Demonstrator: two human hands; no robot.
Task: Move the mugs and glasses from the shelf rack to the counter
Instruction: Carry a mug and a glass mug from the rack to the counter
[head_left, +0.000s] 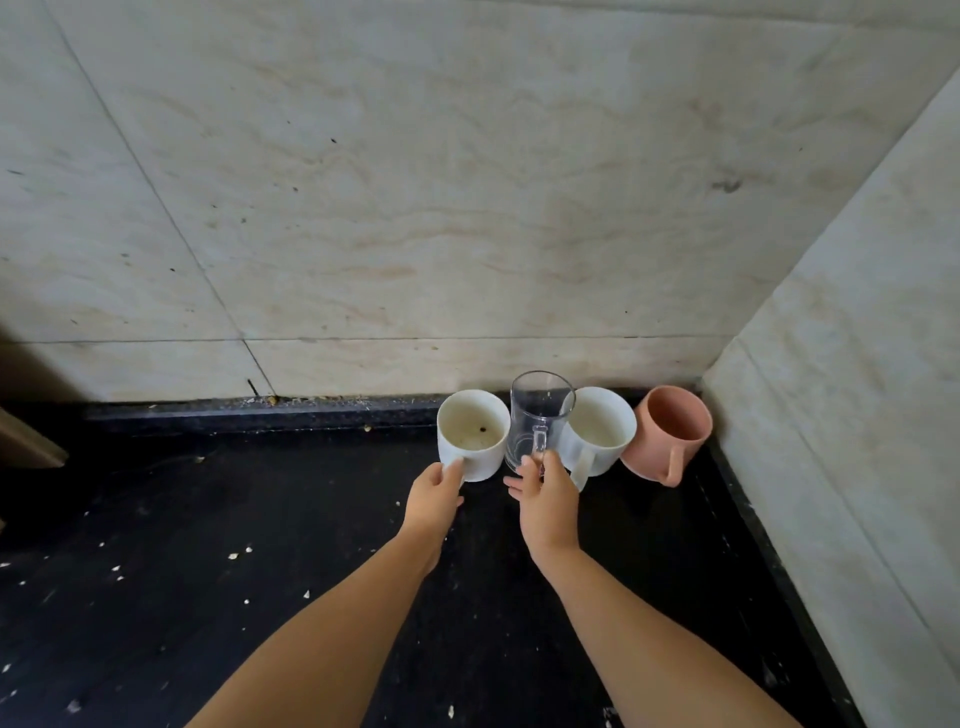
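The left hand (434, 496) grips the near side of a white ceramic mug with dark specks inside (472, 434). The right hand (545, 493) pinches the handle of a clear glass mug (537, 415), which stands just right of the first mug. Both rest on the black speckled stone counter (260, 519). Right of the right hand stands a second white ceramic mug (600, 431), touching the glass. Further right, a pink ceramic mug (667, 431) leans in the corner against the beige marble wall (415, 208). Pale crumbs (234, 556) lie left of the left arm.
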